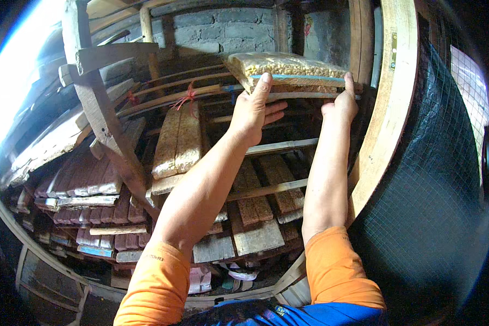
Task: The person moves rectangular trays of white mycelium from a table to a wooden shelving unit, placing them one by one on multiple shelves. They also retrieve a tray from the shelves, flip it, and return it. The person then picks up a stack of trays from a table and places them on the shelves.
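A: What are the hands at?
B: A pale-yellow, grain-filled slab in clear plastic, lying on a flat brown wooden board, high on the rack, just beyond the fingers.

A: Which way does it run?
B: Its long axis goes left to right, across both forearms, with one long edge facing the person.

A: And which hand is nearer?
B: Neither, really; both reach that near edge. The bare left hand is left of its middle, thumb up against the edge, other fingers spread loosely below. The bare right hand is at the right end, one finger raised; whether it grips, I can't tell.

A: What's around it?
B: Below and left, a second plastic-wrapped grain slab with a red tie. Behind, a grey block wall; right, a pale timber post.
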Tool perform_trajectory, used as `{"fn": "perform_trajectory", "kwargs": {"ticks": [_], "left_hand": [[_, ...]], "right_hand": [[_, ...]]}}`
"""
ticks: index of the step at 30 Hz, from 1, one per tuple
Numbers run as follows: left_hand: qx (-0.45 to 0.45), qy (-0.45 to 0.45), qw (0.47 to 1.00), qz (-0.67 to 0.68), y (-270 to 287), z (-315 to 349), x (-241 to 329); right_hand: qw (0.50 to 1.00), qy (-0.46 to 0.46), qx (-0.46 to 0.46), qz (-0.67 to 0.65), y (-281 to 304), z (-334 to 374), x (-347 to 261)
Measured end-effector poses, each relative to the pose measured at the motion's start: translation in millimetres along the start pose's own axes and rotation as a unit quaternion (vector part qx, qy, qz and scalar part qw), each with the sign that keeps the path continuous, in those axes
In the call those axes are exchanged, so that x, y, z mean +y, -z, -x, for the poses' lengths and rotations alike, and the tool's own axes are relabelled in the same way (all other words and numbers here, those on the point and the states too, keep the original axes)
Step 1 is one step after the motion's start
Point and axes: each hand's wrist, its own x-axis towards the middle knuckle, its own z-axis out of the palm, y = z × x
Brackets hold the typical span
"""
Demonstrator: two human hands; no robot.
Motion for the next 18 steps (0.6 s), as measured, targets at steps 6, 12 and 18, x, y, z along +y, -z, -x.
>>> {"fn": "perform_trajectory", "kwargs": {"ticks": [6,12,18], "left_hand": [[-0.002,-0.014,0.999,-0.036,2,-4,-5],[0.007,-0.008,0.999,-0.051,4,-7,-9],[-0.006,0.031,0.998,-0.046,4,-3,-2]], "right_hand": [[0.999,0.021,0.036,0.034,8,-9,3],[0.999,0.009,0.038,0.019,9,-11,4],[0.998,0.047,-0.023,0.021,13,1,9]]}}
